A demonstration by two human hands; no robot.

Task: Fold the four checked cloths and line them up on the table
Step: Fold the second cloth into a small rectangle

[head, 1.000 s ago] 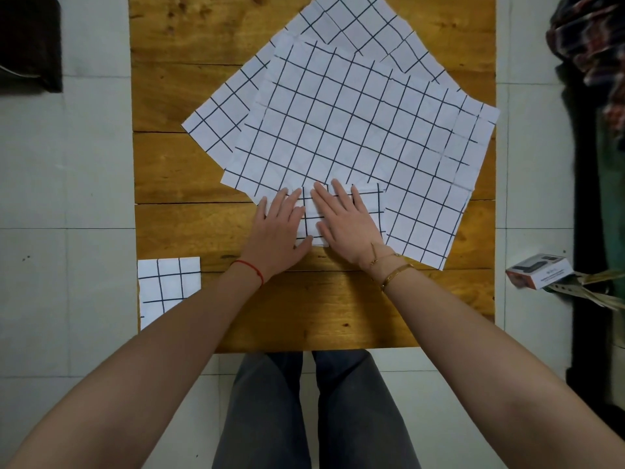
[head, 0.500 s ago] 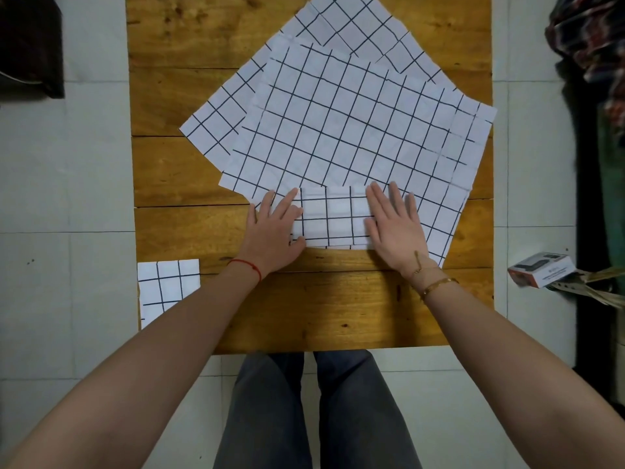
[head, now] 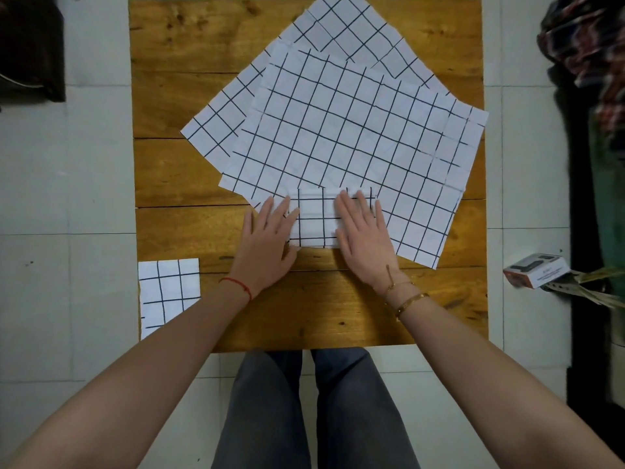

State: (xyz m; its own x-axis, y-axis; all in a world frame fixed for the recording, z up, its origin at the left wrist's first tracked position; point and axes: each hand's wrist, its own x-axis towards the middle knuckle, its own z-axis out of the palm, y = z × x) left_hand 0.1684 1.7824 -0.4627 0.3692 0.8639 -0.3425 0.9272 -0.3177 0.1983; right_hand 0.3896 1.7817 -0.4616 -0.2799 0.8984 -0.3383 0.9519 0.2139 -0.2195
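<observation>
A small folded checked cloth (head: 316,218) lies on the wooden table (head: 189,177), over the near edge of a spread checked cloth (head: 345,140). My left hand (head: 269,242) presses flat on its left end. My right hand (head: 363,235) lies flat on its right end, fingers straight. A second spread checked cloth (head: 341,25) sits under the first, reaching the far edge. Another folded checked cloth (head: 167,292) rests at the table's near left corner, partly hidden by my left forearm.
The table stands on a pale tiled floor. A small box (head: 534,274) lies on the floor to the right, next to dark hanging fabric (head: 588,62). A dark object (head: 30,49) sits at the far left. My legs show below the near edge.
My right hand slid right along the folded cloth and has come back a little toward the middle. My left hand stayed on the left end.
</observation>
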